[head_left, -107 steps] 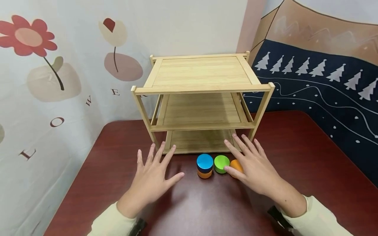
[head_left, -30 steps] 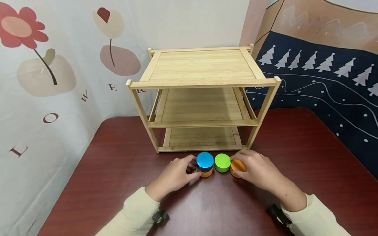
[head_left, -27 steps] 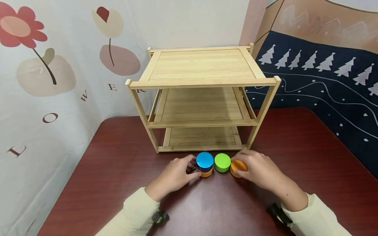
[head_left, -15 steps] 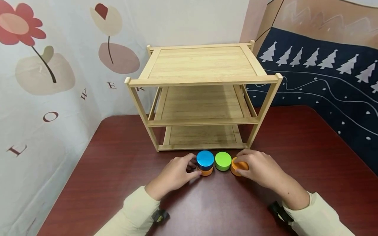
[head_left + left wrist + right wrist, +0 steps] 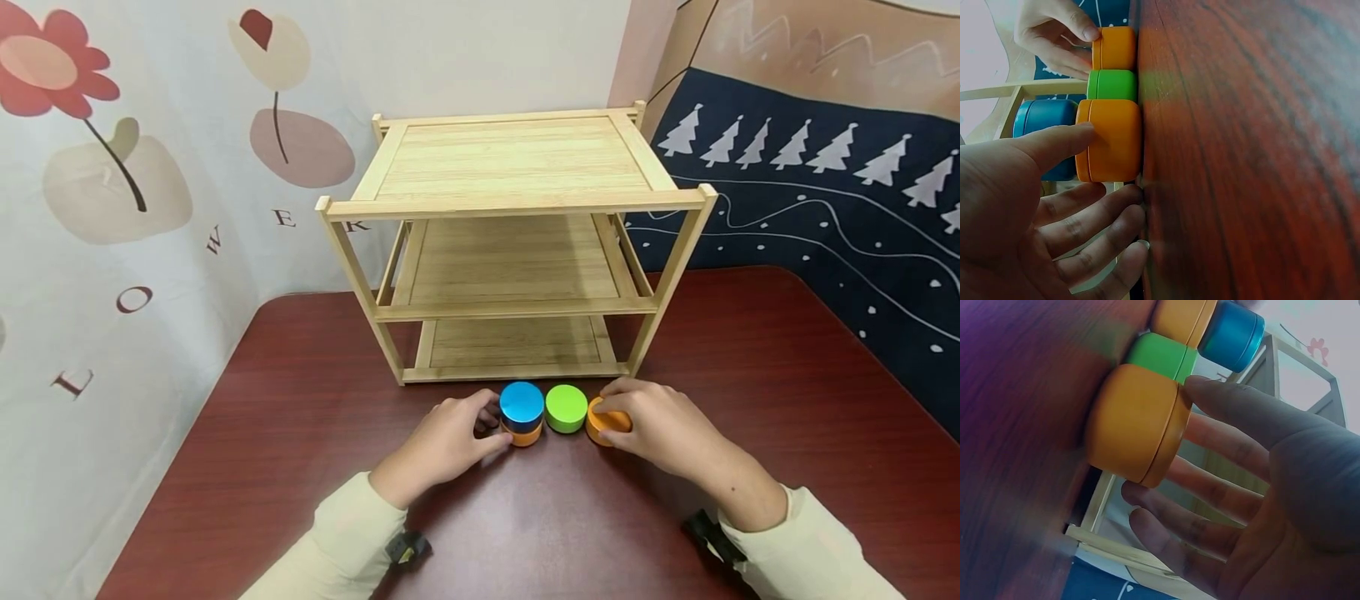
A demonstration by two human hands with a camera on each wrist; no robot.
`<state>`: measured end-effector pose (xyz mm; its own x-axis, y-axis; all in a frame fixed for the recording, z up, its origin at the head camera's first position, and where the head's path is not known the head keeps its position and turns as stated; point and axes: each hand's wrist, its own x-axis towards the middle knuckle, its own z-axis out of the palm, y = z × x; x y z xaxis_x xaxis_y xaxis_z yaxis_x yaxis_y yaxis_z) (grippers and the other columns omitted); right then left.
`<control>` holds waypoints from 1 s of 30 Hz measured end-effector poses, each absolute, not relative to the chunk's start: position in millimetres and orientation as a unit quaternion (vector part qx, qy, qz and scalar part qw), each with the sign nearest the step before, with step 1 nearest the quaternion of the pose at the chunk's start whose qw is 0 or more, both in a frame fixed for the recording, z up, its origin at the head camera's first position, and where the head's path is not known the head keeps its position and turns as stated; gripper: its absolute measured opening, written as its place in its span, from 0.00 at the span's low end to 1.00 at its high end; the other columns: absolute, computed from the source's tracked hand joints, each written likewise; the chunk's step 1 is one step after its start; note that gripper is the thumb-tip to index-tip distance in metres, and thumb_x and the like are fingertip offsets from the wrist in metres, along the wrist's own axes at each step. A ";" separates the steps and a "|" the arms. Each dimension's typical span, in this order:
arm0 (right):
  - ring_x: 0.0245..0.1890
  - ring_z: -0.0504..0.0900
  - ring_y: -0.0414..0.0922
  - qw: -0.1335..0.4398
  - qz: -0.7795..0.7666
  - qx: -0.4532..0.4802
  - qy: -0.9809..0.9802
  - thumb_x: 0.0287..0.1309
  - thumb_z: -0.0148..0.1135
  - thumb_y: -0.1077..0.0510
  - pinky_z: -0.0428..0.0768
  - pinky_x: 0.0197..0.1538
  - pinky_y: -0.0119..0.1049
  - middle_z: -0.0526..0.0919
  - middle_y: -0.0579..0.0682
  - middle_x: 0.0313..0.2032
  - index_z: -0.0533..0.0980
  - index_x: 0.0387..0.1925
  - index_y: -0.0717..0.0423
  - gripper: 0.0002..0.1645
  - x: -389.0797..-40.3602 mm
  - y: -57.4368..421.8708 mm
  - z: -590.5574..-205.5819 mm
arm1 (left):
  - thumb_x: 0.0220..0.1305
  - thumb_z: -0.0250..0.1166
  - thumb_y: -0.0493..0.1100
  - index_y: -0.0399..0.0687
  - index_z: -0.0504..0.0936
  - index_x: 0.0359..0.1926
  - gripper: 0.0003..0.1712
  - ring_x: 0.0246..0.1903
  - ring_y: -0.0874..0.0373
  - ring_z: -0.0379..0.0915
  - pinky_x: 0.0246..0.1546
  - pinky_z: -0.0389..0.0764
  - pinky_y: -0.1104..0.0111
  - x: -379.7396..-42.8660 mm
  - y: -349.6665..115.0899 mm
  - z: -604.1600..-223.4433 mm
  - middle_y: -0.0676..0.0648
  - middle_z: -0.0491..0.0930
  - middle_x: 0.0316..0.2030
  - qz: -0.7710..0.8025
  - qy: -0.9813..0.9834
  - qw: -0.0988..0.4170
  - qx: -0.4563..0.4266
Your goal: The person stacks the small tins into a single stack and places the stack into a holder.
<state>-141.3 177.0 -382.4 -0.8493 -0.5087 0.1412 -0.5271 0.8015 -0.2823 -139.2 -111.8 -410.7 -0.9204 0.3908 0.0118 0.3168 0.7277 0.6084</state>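
A blue lidded tin (image 5: 521,403) is stacked on an orange tin (image 5: 523,437) on the table. Beside that stack stands a green tin (image 5: 566,408), then a second orange tin (image 5: 609,422) on the right. My left hand (image 5: 442,443) holds the lower orange tin from the left; in the left wrist view its thumb lies across the orange tin (image 5: 1113,147) at the lid seam, with the fingers round the far side. My right hand (image 5: 663,429) grips the second orange tin, its thumb at the lid edge of that orange tin (image 5: 1138,422) and the fingers behind it.
A three-tier wooden rack (image 5: 517,204) stands just behind the tins, its lowest front rail (image 5: 517,374) close to them. The dark red table (image 5: 285,400) extends on both sides. Printed cloths (image 5: 187,108) hang at the left, back and right.
From open, spread fingers, both hands have come down to the tins, the left at the stack and the right on the single orange tin. Over the last second they barely move; the tins stay put.
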 end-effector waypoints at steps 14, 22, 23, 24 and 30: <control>0.41 0.87 0.50 0.025 0.157 0.278 -0.947 0.50 0.77 0.57 0.85 0.38 0.44 0.85 0.53 0.49 0.87 0.45 0.51 0.18 -143.3 176.0 -383.1 | 0.62 0.71 0.52 0.50 0.80 0.47 0.17 0.40 0.59 0.85 0.45 0.82 0.61 -140.4 -111.8 -410.7 0.51 0.88 0.37 0.313 0.928 0.059 0.192; 0.45 0.86 0.52 0.022 0.157 0.279 -0.947 0.51 0.76 0.58 0.85 0.41 0.47 0.85 0.55 0.51 0.86 0.47 0.52 0.19 -144.7 175.8 -384.1 | 0.62 0.71 0.51 0.51 0.80 0.47 0.17 0.40 0.59 0.85 0.45 0.82 0.60 -140.9 -112.1 -411.2 0.52 0.88 0.37 0.313 0.928 0.058 0.194; 0.46 0.86 0.52 0.022 0.158 0.279 -0.947 0.51 0.76 0.58 0.85 0.42 0.47 0.85 0.55 0.52 0.86 0.48 0.52 0.19 -144.6 175.7 -384.2 | 0.62 0.71 0.52 0.51 0.80 0.47 0.17 0.40 0.60 0.85 0.45 0.82 0.61 -141.0 -112.1 -411.3 0.52 0.88 0.37 0.313 0.928 0.058 0.194; 0.46 0.86 0.53 0.021 0.159 0.280 -0.946 0.51 0.76 0.58 0.85 0.42 0.48 0.85 0.56 0.52 0.86 0.48 0.52 0.19 -144.7 175.8 -384.3 | 0.62 0.70 0.52 0.51 0.80 0.47 0.17 0.40 0.60 0.85 0.45 0.82 0.61 -141.0 -112.2 -411.4 0.52 0.88 0.37 0.313 0.928 0.059 0.194; 0.47 0.86 0.53 0.018 0.167 0.280 -0.945 0.53 0.75 0.57 0.85 0.45 0.48 0.84 0.58 0.52 0.85 0.49 0.52 0.19 -144.6 176.2 -386.7 | 0.62 0.70 0.52 0.51 0.80 0.47 0.17 0.40 0.60 0.84 0.45 0.82 0.61 -141.4 -112.6 -411.8 0.52 0.87 0.37 0.314 0.927 0.063 0.192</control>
